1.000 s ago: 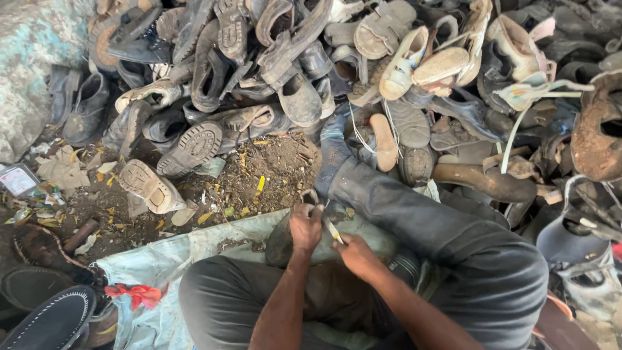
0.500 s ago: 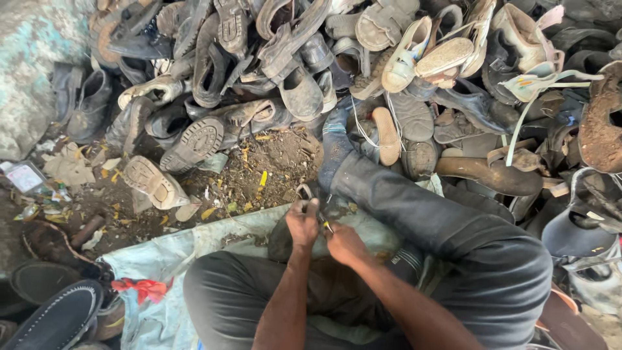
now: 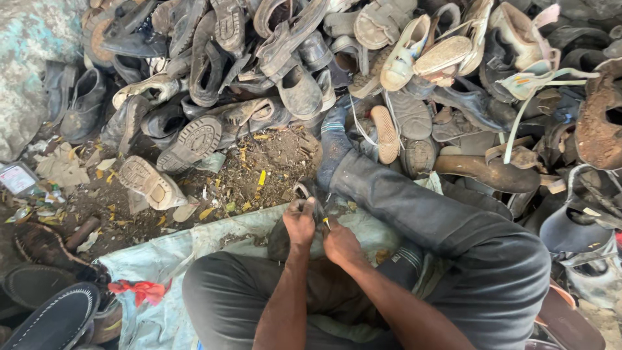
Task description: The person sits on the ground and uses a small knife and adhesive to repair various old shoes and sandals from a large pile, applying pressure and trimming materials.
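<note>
At the far left of the frame we see a mottled grey-green wall [image 3: 29, 71] rising from the ground. Below it, the bare dirt floor [image 3: 259, 172] is strewn with yellow scraps, paper bits and a short brown tube [image 3: 82, 232]. At the lower left a dark slip-on shoe with white stitching [image 3: 55, 319] lies beside a red rag [image 3: 139, 290]. A pale woven sack [image 3: 194, 249] is spread over the ground in the lower middle. A tan boot sole [image 3: 148, 183] lies tread-up just above it.

Across the whole upper half of the frame a deep heap of worn shoes and sandals [image 3: 291, 58] covers the ground.

In the centre, we find our left hand [image 3: 300, 221] curled tight around a small dark shoe piece [image 3: 310, 199], which sits just above the sack's upper edge, close to our right leg. The right hand [image 3: 340, 243] is touching it from the right, fingers closed around a thin tool with a yellow tip [image 3: 325, 223]; how much of the tool is gripped we cannot tell. Our dark trouser leg [image 3: 421, 214] stretches toward the upper middle, ending in a blue sock [image 3: 334, 139].

At the right, more sandals, a brown sole [image 3: 483, 172] and a rusty brown shoe [image 3: 599, 120] crowd the floor.
</note>
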